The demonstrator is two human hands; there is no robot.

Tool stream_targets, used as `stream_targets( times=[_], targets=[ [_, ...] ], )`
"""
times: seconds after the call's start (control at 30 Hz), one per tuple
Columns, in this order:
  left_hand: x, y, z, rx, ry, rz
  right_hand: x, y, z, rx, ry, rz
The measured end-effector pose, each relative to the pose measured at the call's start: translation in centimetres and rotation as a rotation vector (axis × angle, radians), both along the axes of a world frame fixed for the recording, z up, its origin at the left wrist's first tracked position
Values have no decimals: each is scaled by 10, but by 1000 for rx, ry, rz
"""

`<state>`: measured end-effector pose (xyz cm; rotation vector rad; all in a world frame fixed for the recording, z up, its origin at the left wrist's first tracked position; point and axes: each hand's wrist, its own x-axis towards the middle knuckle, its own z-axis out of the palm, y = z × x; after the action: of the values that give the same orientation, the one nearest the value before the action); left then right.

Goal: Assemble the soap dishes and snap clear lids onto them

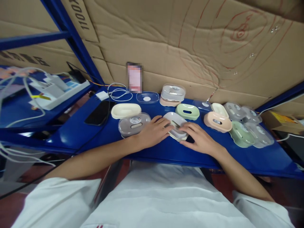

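Note:
Both my hands rest on a white soap box with a clear lid point(177, 124) at the middle of the blue shelf point(78, 133). My left hand point(153, 130) grips its left side, fingers curled against the lid. My right hand point(198, 136) holds its right side, fingers pressed along the edge. A grey soap box with a clear lid point(133, 123) sits just left of my left hand. A cream tray point(125, 110) lies behind it.
Green point(187, 111), peach point(217, 121) and several clear-lidded boxes point(251, 126) crowd the right. A clear lid point(147, 97) and a pink lidded box point(173, 93) stand at the back by a propped phone point(134, 77). A black phone point(99, 112), cables and a power strip point(51, 91) lie to the left.

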<state>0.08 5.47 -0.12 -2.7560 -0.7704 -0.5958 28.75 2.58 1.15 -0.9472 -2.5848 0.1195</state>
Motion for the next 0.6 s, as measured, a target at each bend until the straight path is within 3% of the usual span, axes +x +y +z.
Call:
stream_targets(
  times=[0.1,0.33,0.47,0.53,0.6],
  targets=[
    [1,0,-2,-13,32,-37,2,3,-2,31,-73,-42],
    [3,-5,-2,40,87,-133,6,-9,5,98,-213,26],
    [4,-6,-4,56,100,-152,-5,-1,28,-8,-220,74],
    [4,-7,-3,66,92,-168,-24,19,44,-46,-170,86],
    [4,-8,-2,69,94,-191,-49,47,60,22,-172,9]
  ],
)
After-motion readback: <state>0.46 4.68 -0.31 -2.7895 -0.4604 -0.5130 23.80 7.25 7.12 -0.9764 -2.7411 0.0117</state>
